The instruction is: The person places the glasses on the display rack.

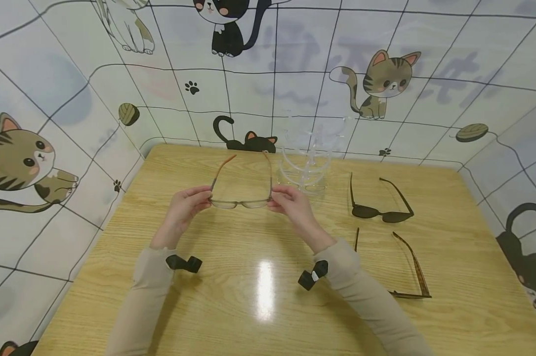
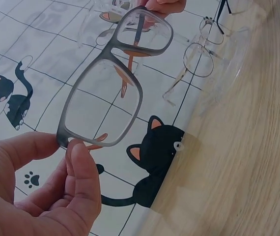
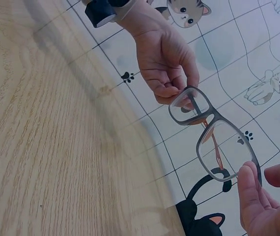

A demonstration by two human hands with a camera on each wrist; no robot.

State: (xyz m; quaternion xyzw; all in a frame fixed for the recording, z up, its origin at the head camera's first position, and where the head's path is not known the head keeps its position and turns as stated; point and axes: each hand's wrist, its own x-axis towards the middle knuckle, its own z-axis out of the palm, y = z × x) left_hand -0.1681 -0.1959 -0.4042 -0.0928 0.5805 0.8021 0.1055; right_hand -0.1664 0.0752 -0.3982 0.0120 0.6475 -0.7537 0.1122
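A pair of grey-framed eyeglasses (image 1: 238, 203) with orange-brown temple tips is held up between both hands, temples unfolded and pointing away from me. My left hand (image 1: 185, 210) pinches the frame's left corner by the hinge. At the opposite corner, my right hand (image 1: 296, 207) pinches the frame between thumb and fingers. The left wrist view shows the lenses (image 2: 103, 103) close up, with thumb and fingertips of the left hand (image 2: 42, 191) on the lower corner. In the right wrist view, the right hand (image 3: 267, 201) grips the nearer end of the frame.
Behind the right hand stands a clear tiered display stand (image 1: 309, 160), with thin wire-rimmed glasses (image 1: 314, 188) low on it. Black sunglasses (image 1: 365, 212) lie to the right on the wooden table (image 1: 232, 306). Tortoiseshell glasses (image 1: 421, 279) lie nearer, partly hidden by the right sleeve.
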